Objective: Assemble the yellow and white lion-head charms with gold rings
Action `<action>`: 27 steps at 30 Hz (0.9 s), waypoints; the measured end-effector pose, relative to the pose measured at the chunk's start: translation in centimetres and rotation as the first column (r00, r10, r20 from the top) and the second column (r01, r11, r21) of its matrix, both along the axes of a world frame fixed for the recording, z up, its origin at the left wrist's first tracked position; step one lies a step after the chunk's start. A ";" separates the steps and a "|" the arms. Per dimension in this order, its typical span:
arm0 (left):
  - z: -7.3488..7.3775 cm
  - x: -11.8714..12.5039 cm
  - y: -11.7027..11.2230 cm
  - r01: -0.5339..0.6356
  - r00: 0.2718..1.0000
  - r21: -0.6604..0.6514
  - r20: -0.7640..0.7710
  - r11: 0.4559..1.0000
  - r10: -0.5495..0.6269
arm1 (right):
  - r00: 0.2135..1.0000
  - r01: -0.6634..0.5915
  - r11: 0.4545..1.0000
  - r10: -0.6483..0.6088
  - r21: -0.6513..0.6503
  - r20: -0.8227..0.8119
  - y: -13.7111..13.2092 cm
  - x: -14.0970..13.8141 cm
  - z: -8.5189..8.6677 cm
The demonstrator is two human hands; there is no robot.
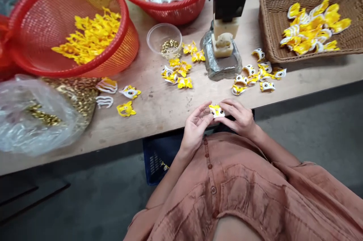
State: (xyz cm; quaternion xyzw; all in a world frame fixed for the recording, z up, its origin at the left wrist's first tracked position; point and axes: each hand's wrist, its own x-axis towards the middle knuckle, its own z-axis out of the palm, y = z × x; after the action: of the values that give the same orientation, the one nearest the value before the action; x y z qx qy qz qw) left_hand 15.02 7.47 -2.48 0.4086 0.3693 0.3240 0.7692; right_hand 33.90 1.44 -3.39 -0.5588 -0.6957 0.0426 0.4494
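Between my two hands, just over the table's front edge, is a small yellow and white plastic animal face piece [217,111] with dark eyes. My left hand [196,124] pinches its left side, while the fingers of my right hand [237,117] close on its right side. Beyond them stands a press [225,40] with a cream block on a wrapped base. Several similar face pieces [266,76] lie to the right of the press. More yellow and white pieces [178,73] are grouped to its left.
A red mesh basket [129,33] of yellow parts stands at the left, beside a plastic bag [48,120] with gold bits. Behind are a red basket [170,8] of white parts and a clear tub [153,42] of gold pieces. A wicker basket [266,18] sits at the right.
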 end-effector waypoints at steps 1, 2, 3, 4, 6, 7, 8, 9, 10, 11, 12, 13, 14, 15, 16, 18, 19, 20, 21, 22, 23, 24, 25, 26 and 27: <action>-0.1 0.3 -0.2 0.030 0.999 0.025 -0.013 0.999 -0.030 | 0.994 0.070 0.997 -0.072 0.017 0.085 -0.6 1.1 -0.4; -0.3 0.4 -0.2 0.041 0.999 0.073 -0.038 0.997 -0.038 | 0.975 0.144 0.989 -0.146 0.026 0.166 -1.2 2.4 -0.8; -0.3 0.5 -0.1 0.030 0.997 0.148 -0.080 0.989 -0.019 | 0.945 0.217 0.976 -0.218 0.034 0.243 -1.8 3.7 -1.2; -0.4 0.4 0.3 0.004 0.990 0.252 -0.137 0.968 0.031 | 0.908 0.287 0.957 -0.283 0.033 0.310 -2.4 5.0 -1.6; -0.4 -0.2 1.9 -0.046 0.945 0.513 -0.256 0.857 0.204 | 0.844 0.369 0.927 -0.365 0.068 0.392 -3.2 7.4 -2.4; -0.4 -0.6 3.2 -0.041 0.904 0.647 -0.300 0.761 0.304 | 0.820 0.393 0.915 -0.393 0.089 0.417 -3.3 8.4 -2.9; -0.4 -1.1 4.5 -0.021 0.859 0.755 -0.321 0.655 0.398 | 0.799 0.409 0.906 -0.415 0.113 0.435 -3.4 9.1 -3.3; -0.4 -1.4 6.0 0.023 0.827 0.822 -0.335 0.569 0.451 | 0.784 0.417 0.898 -0.432 0.137 0.445 -3.3 9.7 -3.7; -0.5 -1.7 7.4 0.085 0.800 0.861 -0.359 0.502 0.480 | 0.774 0.421 0.893 -0.445 0.160 0.450 -3.2 10.0 -4.0; -0.6 -1.8 8.8 0.169 0.774 0.878 -0.400 0.448 0.491 | 0.768 0.420 0.889 -0.455 0.183 0.451 -3.0 10.1 -4.1; -0.7 -1.8 9.9 0.266 0.742 0.872 -0.458 0.412 0.489 | 0.765 0.415 0.886 -0.462 0.205 0.448 -2.7 10.0 -4.2; -0.9 -1.7 10.9 0.355 0.708 0.847 -0.520 0.395 0.479 | 0.766 0.410 0.884 -0.467 0.224 0.442 -2.5 9.7 -4.1; -1.0 -1.6 11.6 0.417 0.677 0.819 -0.570 0.395 0.466 | 0.769 0.403 0.883 -0.469 0.241 0.433 -2.3 9.2 -3.8; -1.2 -1.4 12.0 0.443 0.659 0.799 -0.598 0.407 0.456 | 0.776 0.394 0.883 -0.469 0.256 0.422 -2.0 8.6 -3.4; -1.3 -1.3 12.2 0.425 0.663 0.795 -0.599 0.433 0.449 | 0.788 0.380 0.885 -0.462 0.269 0.406 -1.8 7.9 -2.9; -1.3 -1.2 12.1 0.230 0.740 0.812 -0.504 0.537 0.446 | 0.833 0.330 0.900 -0.419 0.284 0.360 -1.1 6.3 -1.7; -1.2 -1.4 11.8 0.071 0.800 0.781 -0.416 0.621 0.432 | 0.862 0.294 0.912 -0.383 0.287 0.332 -0.6 5.5 -1.0; -1.0 -1.7 11.5 -0.086 0.862 0.687 -0.312 0.721 0.400 | 0.894 0.251 0.926 -0.334 0.284 0.298 0.2 4.6 -0.2; -0.7 -2.0 11.1 -0.208 0.911 0.536 -0.198 0.819 0.361 | 0.927 0.202 0.940 -0.275 0.276 0.257 1.2 3.8 0.5; -0.3 -2.5 10.7 -0.272 0.942 0.357 -0.089 0.893 0.323 | 0.955 0.154 0.952 -0.212 0.265 0.207 2.5 3.0 1.4; 0.1 -2.9 10.3 -0.290 0.955 0.198 0.000 0.936 0.296 | 0.977 0.105 0.964 -0.146 0.246 0.154 4.1 2.2 2.2; 0.6 -3.4 9.9 -0.284 0.958 0.076 0.063 0.956 0.280 | 0.991 0.061 0.974 -0.085 0.219 0.101 6.2 1.4 3.0; 1.1 -3.9 9.6 -0.280 0.955 -0.003 0.099 0.960 0.279 | 0.997 0.027 0.983 -0.040 0.182 0.068 8.6 0.6 3.9; 1.5 -4.3 9.3 -0.286 0.949 -0.051 0.122 0.957 0.290 | 0.997 -0.002 0.993 -0.007 0.120 0.074 11.3 -0.2 4.7; 2.0 -4.7 9.0 -0.292 0.943 -0.081 0.140 0.953 0.301 | 0.993 -0.030 0.999 0.026 0.041 0.113 14.3 -1.0 5.5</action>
State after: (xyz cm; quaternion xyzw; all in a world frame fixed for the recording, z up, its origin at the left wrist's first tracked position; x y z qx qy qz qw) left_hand 10.36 16.49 -0.51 0.2996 0.3770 0.4549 0.7491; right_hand 32.95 15.71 2.16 -0.5408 -0.7284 0.0025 0.4207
